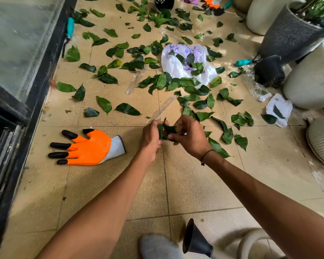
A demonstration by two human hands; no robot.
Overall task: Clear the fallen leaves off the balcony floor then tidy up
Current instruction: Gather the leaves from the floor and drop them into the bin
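Both sets of fingers are curled in tight around one small bunch of green leaves (165,131), held just above the tiles. The left hand (151,139) grips it from one side, the right hand (190,137) pinches it from the other, a thin dark cord on that wrist. Just beyond the fingertips a strip of clear plastic (162,109) lies on the tiled floor (185,184). Off to the left-hand side there's an orange glove (88,147) with black claw tips, lying flat. Past the hands, loads more loose leaves (127,108) are scattered all over, some on a white and purple plastic bag (178,62). Further out to the right stand a grey ribbed planter (288,34) and pale pots (312,79), with a teal-handled tool (243,62) near them. A small black pot (195,240) lies tipped back near the person.
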